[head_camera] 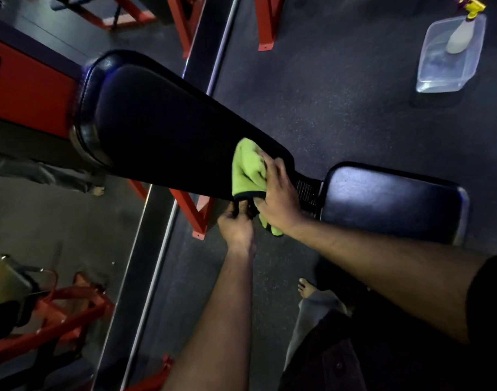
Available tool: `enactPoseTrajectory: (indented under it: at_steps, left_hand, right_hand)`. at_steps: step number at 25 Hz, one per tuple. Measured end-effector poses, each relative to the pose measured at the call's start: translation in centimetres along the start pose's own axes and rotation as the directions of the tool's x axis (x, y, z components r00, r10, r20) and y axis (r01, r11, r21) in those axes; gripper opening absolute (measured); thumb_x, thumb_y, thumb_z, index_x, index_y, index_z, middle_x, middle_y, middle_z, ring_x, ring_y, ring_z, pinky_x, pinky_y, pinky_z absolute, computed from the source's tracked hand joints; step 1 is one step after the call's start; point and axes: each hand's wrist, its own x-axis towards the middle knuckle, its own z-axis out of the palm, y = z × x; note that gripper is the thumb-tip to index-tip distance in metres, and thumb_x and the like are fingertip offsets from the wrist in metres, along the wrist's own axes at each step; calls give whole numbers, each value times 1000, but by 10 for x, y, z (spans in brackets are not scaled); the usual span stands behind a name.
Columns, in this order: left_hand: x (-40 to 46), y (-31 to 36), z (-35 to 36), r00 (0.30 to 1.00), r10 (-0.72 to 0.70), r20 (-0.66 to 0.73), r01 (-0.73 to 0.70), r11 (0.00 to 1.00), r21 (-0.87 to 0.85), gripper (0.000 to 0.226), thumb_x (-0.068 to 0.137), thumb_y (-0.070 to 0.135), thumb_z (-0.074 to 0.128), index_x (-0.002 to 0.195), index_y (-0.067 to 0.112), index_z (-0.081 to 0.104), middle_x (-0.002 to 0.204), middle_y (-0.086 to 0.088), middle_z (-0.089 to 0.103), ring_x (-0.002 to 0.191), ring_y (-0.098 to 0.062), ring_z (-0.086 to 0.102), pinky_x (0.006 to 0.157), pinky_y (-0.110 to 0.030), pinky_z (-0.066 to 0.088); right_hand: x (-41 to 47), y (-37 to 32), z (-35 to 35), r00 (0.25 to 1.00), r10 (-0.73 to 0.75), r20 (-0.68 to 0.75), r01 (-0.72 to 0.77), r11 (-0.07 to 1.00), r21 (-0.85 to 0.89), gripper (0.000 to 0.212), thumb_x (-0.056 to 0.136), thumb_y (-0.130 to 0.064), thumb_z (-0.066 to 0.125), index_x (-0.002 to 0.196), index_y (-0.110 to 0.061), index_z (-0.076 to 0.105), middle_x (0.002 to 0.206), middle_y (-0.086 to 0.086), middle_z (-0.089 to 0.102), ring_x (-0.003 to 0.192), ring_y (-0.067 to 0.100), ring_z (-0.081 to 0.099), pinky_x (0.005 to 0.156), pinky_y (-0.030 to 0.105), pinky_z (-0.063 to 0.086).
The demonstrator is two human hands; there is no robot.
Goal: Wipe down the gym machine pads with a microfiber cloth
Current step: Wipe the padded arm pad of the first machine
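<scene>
A long black back pad (pixel 162 131) of a bench runs from upper left down to centre, with a black seat pad (pixel 391 198) to its right. A lime-green microfiber cloth (pixel 246 170) with a dark hem lies over the narrow lower end of the back pad. My right hand (pixel 278 193) lies on the cloth with its fingers curled over it, pressing it against the pad. My left hand (pixel 236 224) is just below the pad's edge and pinches the cloth's dark hanging hem. The underside of the pad is hidden.
A clear plastic tub (pixel 427 69) holding a spray bottle (pixel 464 32) stands on the dark rubber floor at upper right. Red machine frames (pixel 193 213) stand under and behind the bench. A mirror wall (pixel 58 221) fills the left side. My bare foot (pixel 306 289) is below the seat.
</scene>
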Motion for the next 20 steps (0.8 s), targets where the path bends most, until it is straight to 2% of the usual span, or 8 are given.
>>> enactPoseTrajectory:
  at_steps: [3, 4, 6, 9, 14, 16, 18, 20]
  left_hand:
    - [4, 2, -4, 1000, 8, 30, -11, 994, 106, 22, 94, 27, 64, 99, 6, 71, 84, 0, 71, 73, -6, 66, 81, -32, 55]
    - [6, 1, -7, 999, 24, 37, -30, 988, 151, 25, 90, 37, 68, 94, 13, 73, 86, -1, 73, 77, -9, 68, 83, -34, 56]
    - [13, -8, -13, 998, 55, 39, -62, 974, 216, 35, 79, 50, 71, 87, 16, 74, 85, -2, 74, 80, -14, 65, 83, -37, 53]
    - [10, -10, -14, 996, 83, 22, -86, 965, 249, 41, 79, 47, 68, 91, 9, 73, 86, -2, 75, 82, -14, 64, 80, -37, 53]
    - [8, -7, -14, 995, 100, 23, -102, 964, 247, 48, 74, 60, 68, 76, 12, 69, 72, 2, 69, 73, -13, 63, 77, -36, 55]
    - [8, -9, -13, 990, 134, 34, -138, 955, 263, 36, 80, 52, 68, 72, 17, 69, 69, 8, 68, 71, -10, 60, 74, -36, 53]
    - [5, -10, -10, 988, 151, 24, -153, 966, 210, 17, 88, 31, 68, 86, 15, 74, 80, 9, 71, 77, -8, 61, 78, -34, 51]
    - [2, -15, -6, 983, 182, -13, -177, 968, 178, 21, 92, 22, 66, 102, 5, 72, 92, 2, 73, 83, -11, 65, 83, -33, 52]
  right_hand:
    - [31, 7, -8, 925, 363, -116, -345, 927, 147, 88, 81, -1, 65, 155, -16, 21, 149, 16, 36, 127, 39, 50, 99, 41, 46]
    - [44, -2, -10, 919, 369, -137, -347, 924, 164, 87, 82, -3, 65, 155, -16, 21, 150, 16, 35, 127, 39, 50, 98, 42, 46]
    - [44, -23, -9, 975, 178, -134, -165, 981, 97, 91, 79, -3, 69, 155, -18, 23, 149, 17, 35, 127, 38, 49, 99, 40, 45]
    - [5, -12, 1, 999, -43, 7, 43, 998, 34, 100, 70, 2, 73, 151, -28, 22, 144, 16, 38, 127, 36, 48, 102, 38, 44]
    - [39, 5, -7, 931, 353, -90, -339, 930, 140, 89, 80, -3, 66, 156, -18, 20, 150, 15, 35, 128, 38, 50, 98, 40, 45]
    - [48, -16, -7, 970, 219, -103, -208, 973, 104, 90, 79, -4, 66, 156, -19, 22, 151, 18, 34, 127, 37, 49, 99, 40, 46]
    - [31, -21, -5, 999, -20, -47, 24, 997, 74, 94, 72, 0, 69, 154, -20, 27, 144, 17, 39, 126, 34, 49, 102, 40, 45]
    - [4, 3, -1, 997, -65, 29, 63, 996, 58, 97, 67, 3, 68, 151, -24, 29, 139, 14, 41, 122, 32, 50, 102, 43, 47]
